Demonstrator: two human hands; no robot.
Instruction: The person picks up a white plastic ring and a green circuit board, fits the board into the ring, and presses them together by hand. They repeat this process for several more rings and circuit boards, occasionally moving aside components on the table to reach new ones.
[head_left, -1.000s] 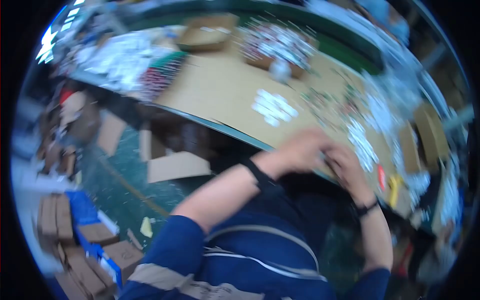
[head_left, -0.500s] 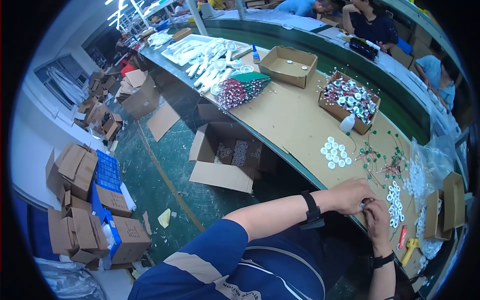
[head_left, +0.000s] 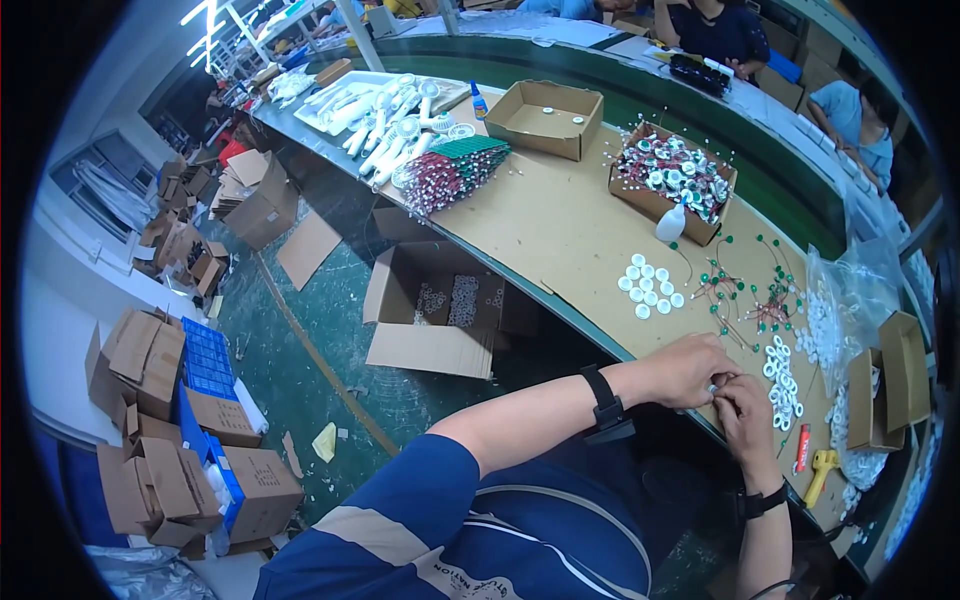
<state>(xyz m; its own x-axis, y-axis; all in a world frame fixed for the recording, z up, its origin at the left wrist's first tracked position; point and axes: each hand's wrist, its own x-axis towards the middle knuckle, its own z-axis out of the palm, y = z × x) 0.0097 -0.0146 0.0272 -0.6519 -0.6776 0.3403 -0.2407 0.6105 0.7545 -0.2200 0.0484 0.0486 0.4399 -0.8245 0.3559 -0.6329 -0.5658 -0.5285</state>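
Over the table's near edge, my left hand (head_left: pixel 690 370) and my right hand (head_left: pixel 748 415) meet with fingers pinched together. A small pale piece (head_left: pixel 713 389) shows between the fingertips; its kind is too small and covered to tell. Just right of the hands lies a heap of white rings (head_left: pixel 783 385). Beyond the left hand are several round white caps (head_left: pixel 648 288), laid out loosely. Further off lie small green discs with thin red wires (head_left: pixel 778 305), in two loose groups. A white squeeze bottle (head_left: pixel 671 223) stands behind the caps.
A cardboard box of wired parts (head_left: pixel 675 180) and a shallower box (head_left: pixel 545 120) stand at the back. White handheld fan bodies (head_left: pixel 400 130) pile up far left. A red tube (head_left: pixel 803 447), a yellow tool (head_left: pixel 821 477) and a small open box (head_left: pixel 877 400) are at right.
The view has shifted slightly, so the table's contents sit a little further left and higher. Both hands stay pinched together at the small piece, with only slight finger movement.
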